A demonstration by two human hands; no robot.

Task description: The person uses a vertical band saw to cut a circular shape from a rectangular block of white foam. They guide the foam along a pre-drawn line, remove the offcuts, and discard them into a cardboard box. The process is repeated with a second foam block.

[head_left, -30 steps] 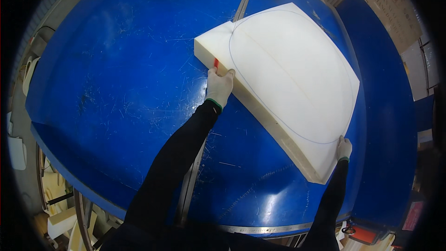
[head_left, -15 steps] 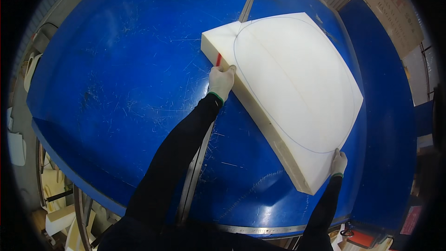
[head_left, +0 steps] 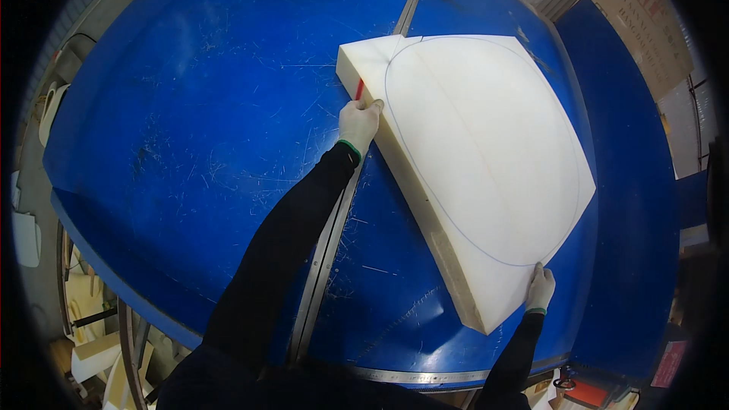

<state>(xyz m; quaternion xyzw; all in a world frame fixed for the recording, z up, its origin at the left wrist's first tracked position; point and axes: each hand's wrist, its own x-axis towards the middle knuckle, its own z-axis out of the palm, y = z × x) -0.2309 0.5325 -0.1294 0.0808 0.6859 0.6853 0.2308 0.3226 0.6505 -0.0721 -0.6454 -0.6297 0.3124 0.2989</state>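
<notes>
A thick white foam block [head_left: 486, 144] lies on the blue table, with a large rounded outline drawn in blue pen on its top. My gloved left hand [head_left: 358, 120] grips its left edge, thumb on top and fingers down the side, just below a red mark [head_left: 359, 89] on that side. At the block's near right edge, my gloved right hand [head_left: 540, 288] holds on, its thumb up by the pen line and its other fingers partly hidden. The far left edge of the block meets a narrow metal strip, where a short slit shows in the foam.
The blue table [head_left: 190, 121] is scratched and strewn with fine shreds. A metal track [head_left: 323, 273] crosses it from near to far, and a metal rule [head_left: 433, 376] runs along the near edge. Foam offcuts [head_left: 97, 355] lie below at left; a cardboard sheet [head_left: 642, 19] stands far right.
The foam block has turned clockwise: its far corner moved right and nearer, its near corner left. My right hand came nearer and left with it; my left hand moved slightly away from me.
</notes>
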